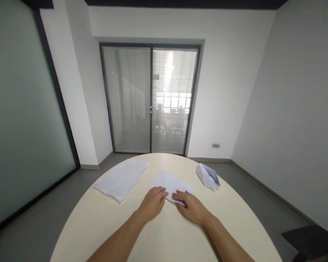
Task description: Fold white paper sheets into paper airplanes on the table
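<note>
A pale, rounded table (164, 236) carries a large sheet (123, 178) at left, a smaller sheet (166, 179) mid-table, and a folded paper (207, 175) at right.

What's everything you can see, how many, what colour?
Table: 1, cream, in front
Middle paper: 1, white, table's centre
Flat paper: 1, white, table's left
Folded paper: 1, white, table's right
Glass panels with blinds: 2, grey, ahead
Frosted panel: 1, greenish, left
Wall plate: 1, greyish, ahead right
Walls: several, whitish, beyond table
Floor: 1, grey, below
Ceiling strip: 1, black, top
Dark object: 1, black, bottom right
Forearms: 2, bare, over table
Left hand: 1, bare, on middle paper
Right hand: 1, bare, on middle paper
</note>
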`<state>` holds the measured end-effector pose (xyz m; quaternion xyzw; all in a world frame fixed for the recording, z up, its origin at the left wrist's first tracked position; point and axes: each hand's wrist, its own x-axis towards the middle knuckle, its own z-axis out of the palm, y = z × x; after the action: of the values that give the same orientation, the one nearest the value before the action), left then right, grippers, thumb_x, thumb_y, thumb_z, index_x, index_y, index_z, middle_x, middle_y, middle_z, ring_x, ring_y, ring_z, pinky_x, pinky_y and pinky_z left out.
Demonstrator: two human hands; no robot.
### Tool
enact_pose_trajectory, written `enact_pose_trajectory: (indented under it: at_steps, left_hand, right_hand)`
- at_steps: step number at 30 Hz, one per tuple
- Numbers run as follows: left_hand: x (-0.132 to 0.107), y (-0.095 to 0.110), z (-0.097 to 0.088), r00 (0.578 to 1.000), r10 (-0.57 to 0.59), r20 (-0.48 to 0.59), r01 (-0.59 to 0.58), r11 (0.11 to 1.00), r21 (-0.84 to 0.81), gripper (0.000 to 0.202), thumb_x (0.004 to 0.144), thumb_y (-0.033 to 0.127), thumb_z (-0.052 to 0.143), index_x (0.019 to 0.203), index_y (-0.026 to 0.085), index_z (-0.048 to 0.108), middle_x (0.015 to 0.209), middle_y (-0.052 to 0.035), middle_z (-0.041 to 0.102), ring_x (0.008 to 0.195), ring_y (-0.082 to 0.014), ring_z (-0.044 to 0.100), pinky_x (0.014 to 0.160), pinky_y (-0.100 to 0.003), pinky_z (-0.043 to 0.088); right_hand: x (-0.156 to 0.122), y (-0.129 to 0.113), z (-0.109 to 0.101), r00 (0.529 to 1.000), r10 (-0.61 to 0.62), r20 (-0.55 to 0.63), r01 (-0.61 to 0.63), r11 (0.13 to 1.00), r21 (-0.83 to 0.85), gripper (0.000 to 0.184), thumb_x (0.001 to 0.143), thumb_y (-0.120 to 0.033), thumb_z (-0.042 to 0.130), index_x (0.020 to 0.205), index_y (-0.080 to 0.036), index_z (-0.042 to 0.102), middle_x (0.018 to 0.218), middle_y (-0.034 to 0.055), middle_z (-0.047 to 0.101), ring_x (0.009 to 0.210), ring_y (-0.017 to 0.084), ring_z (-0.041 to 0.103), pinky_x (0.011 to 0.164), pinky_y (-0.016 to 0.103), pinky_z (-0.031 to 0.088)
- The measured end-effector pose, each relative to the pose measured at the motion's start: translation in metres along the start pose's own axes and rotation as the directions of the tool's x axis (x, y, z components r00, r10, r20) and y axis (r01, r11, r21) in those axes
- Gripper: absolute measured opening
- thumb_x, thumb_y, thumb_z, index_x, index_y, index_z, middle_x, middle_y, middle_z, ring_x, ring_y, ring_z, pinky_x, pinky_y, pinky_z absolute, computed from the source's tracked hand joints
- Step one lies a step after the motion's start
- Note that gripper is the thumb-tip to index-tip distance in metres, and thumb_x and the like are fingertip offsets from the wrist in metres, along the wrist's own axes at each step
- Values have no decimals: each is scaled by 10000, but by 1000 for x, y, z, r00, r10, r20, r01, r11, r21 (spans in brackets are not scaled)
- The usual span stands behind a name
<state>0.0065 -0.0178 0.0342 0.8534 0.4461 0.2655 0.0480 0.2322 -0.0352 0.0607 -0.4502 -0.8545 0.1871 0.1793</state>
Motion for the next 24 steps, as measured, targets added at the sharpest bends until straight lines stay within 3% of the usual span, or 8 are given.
enact_pose_trajectory:
  at_steps: [6, 10, 14, 19, 24]
  left_hand:
    - [2, 4, -2, 1000, 27, -13, -28, 997, -71, 272, 896, 154, 517, 1054, 243, 720, 1131, -30, 703, 1092, -200, 603, 1007, -344, 452]
    - [2, 6, -5, 1000, 6, 0, -6, 999, -38, 224, 931, 195, 508, 1018, 239, 709, 1021, -29, 720, 994, -203, 625, 925, -336, 468]
    - [4, 7, -8, 999, -43, 4, 43, 999, 16, 226, 960, 217, 476, 969, 222, 702, 966, -39, 723, 939, -212, 634, 873, -329, 468]
    - [4, 4, -9, 990, -103, -92, 104, 995, 7, 237, 984, 235, 437, 991, 224, 674, 956, -34, 718, 918, -209, 638, 855, -323, 463]
    - [5, 1, -6, 986, -119, -121, 116, 993, -31, 265, 996, 265, 410, 1014, 230, 671, 972, -37, 721, 924, -202, 646, 865, -316, 474]
  right_hand:
    - [2, -2, -3, 997, -6, -80, 5, 1000, -10, 392, 977, -354, 386, 1262, -285, 646, 1235, 45, 697, 1181, 251, 613, 1100, 442, 366]
    - [2, -1, -3, 990, 23, -141, -22, 1000, 13, 414, 985, -403, 360, 1194, -249, 682, 1173, 59, 721, 1093, 252, 647, 981, 375, 464]
    - [2, 3, -2, 986, 66, -154, -67, 998, -2, 393, 955, -417, 418, 1182, -238, 685, 1195, 67, 712, 1113, 261, 638, 982, 368, 458]
    - [3, 9, -1, 976, 101, -195, -111, 993, -40, 355, 940, -384, 443, 1155, -238, 686, 1161, 70, 724, 1093, 260, 649, 927, 343, 472]
    - [6, 14, 0, 963, 102, -249, -116, 992, -41, 355, 946, -394, 423, 1131, -232, 681, 1135, 75, 731, 1062, 261, 661, 907, 345, 481]
